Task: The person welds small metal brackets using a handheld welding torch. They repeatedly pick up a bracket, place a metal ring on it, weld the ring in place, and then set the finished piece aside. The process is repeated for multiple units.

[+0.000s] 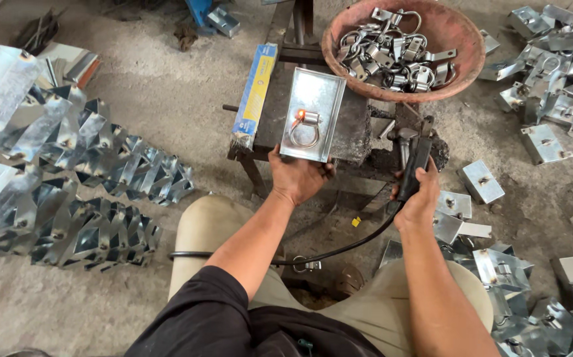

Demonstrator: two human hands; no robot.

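Our left hand [298, 177] grips the near end of the metal tray [313, 114] on the small bench [366, 129], long axis pointing away. Our right hand [419, 198], fingers wrapped around the black welding handle [416, 166], sits just right of it.

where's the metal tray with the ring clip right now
In the head view it lies centre frame on the small dark workbench, the metal tray held at its near edge by the left hand, just left of the reddish bowl.
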